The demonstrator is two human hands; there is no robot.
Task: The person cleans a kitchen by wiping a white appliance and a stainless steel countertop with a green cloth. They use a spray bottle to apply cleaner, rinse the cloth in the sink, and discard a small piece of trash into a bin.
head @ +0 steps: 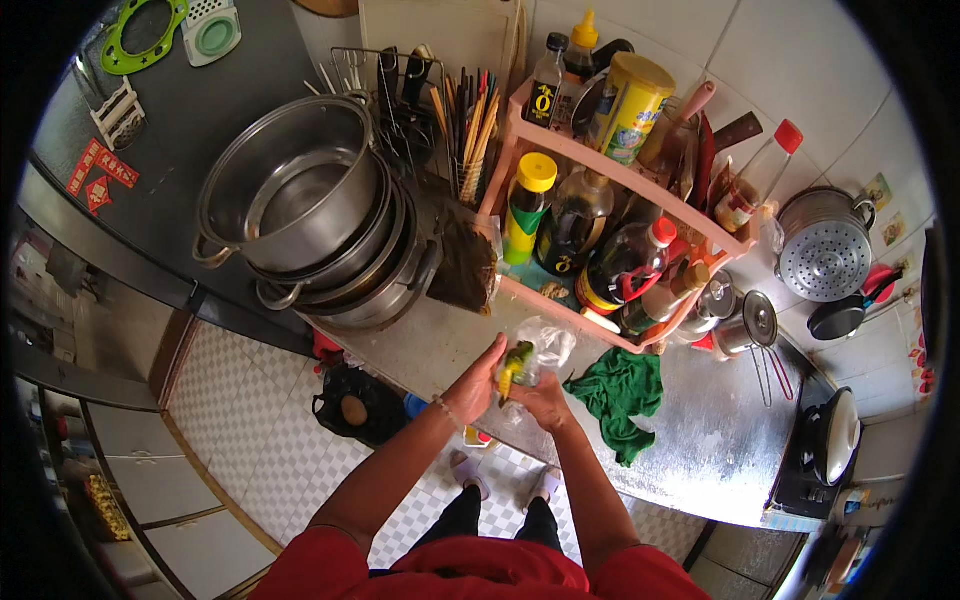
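My left hand [472, 386] and my right hand [541, 397] meet above the near edge of the metal countertop [431, 356]. Between them is a clear plastic bag [551, 341] with something green and yellow [516, 367] in or against it; its kind cannot be told. My right hand grips the lower part of the bag. My left palm lies along its left side, fingers extended, the thumb pointing up; whether it grips the bag is unclear. A crumpled green cloth [622, 397] lies on the counter to the right of my hands.
Stacked steel pots [300, 195] stand at left, beside a bag of dark dried food [461, 262] and a chopstick holder [471, 176]. A pink two-tier rack [630, 169] of bottles stands behind my hands. Farther right are a lidded small pot [750, 322] and a lidded pan [836, 435].
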